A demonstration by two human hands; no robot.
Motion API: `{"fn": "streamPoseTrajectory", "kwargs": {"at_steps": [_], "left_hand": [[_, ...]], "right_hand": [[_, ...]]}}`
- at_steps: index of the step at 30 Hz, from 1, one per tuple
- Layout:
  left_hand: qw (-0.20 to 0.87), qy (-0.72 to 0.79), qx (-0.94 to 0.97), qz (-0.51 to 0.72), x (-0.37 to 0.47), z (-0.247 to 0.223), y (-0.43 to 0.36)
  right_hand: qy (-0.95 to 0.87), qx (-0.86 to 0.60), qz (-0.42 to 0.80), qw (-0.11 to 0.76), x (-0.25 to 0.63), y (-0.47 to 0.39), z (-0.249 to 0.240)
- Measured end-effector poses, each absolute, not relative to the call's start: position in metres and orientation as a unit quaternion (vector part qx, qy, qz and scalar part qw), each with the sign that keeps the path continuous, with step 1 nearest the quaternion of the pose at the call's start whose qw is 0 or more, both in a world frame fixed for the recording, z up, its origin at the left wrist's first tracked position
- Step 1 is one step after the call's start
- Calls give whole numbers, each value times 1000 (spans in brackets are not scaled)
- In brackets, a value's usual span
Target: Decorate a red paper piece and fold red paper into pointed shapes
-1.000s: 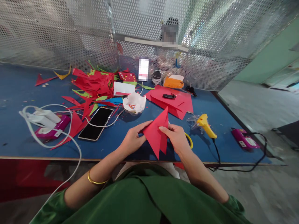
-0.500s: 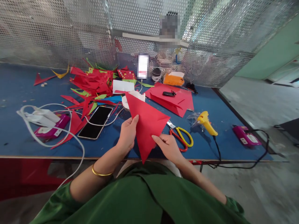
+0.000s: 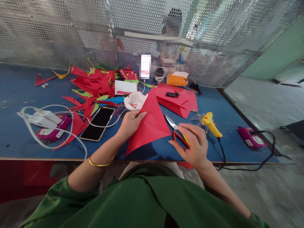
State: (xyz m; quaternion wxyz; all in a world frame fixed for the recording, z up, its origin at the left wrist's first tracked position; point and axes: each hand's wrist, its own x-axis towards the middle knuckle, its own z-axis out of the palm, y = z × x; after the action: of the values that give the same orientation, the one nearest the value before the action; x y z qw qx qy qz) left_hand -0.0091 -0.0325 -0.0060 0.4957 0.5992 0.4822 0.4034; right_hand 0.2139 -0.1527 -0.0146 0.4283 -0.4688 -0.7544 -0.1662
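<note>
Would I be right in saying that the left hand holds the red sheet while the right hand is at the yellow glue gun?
Not quite: the right hand is at the scissors, not the yellow glue gun, as the head view shows. The left hand does hold the red sheet.

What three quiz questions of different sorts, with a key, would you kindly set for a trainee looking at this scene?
1. Multiple choice: what does the left hand hold?
A) a phone
B) a red sheet
C) a white bowl

2. True or false: the glue gun is yellow and lies to the right of the red sheet.

3. Fill the gap: the tool nearest the right hand is the ____.

Key:
1. B
2. True
3. scissors
</note>
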Motion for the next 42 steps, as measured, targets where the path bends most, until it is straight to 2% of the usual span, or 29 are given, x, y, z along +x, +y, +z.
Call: {"fn": "streamPoseTrajectory", "kwargs": {"at_steps": [2,4,8,12,14,17,20,23,26,30,33,36,39,42], "left_hand": [[556,471,575,372,-7,-4,-33],[617,452,542,348,-4,-3,-34],[693,428,498,298,2,-6,-38],[713,416,488,284,2,-11,-37],[689,415,502,316,-1,-15,-32],[640,411,516,394,-7,-19,-22],[634,355,523,446,-10,-16,-20],[672,250,521,464,-6,-8,-27],[688,288,498,442,2,-2,-37],[665,398,453,441,7,2,-45],[655,419,465,424,6,3,-43],[679,414,479,372,2,5,-38],[706,412,475,326,-1,6,-30],[716,417,480,289,-6,6,-21]], "right_hand": [[-792,-434,-242,355,221,-145,-14],[-819,-412,-252,309,222,-139,-13],[-844,-386,-214,305,220,-130,-13],[-862,-358,-160,321,219,-124,-11],[-833,-395,-136,364,218,-123,-7],[-703,-497,-68,504,214,-118,2],[-519,-537,134,651,206,-110,9],[-360,-510,354,696,196,-103,6],[-284,-509,447,679,187,-101,-4],[-271,-522,465,661,181,-108,-15],[-281,-533,461,652,187,-114,-16],[-330,-572,431,615,199,-122,-17],[-433,-608,389,540,214,-134,-21],[-577,-663,235,414,230,-146,-32]]}}
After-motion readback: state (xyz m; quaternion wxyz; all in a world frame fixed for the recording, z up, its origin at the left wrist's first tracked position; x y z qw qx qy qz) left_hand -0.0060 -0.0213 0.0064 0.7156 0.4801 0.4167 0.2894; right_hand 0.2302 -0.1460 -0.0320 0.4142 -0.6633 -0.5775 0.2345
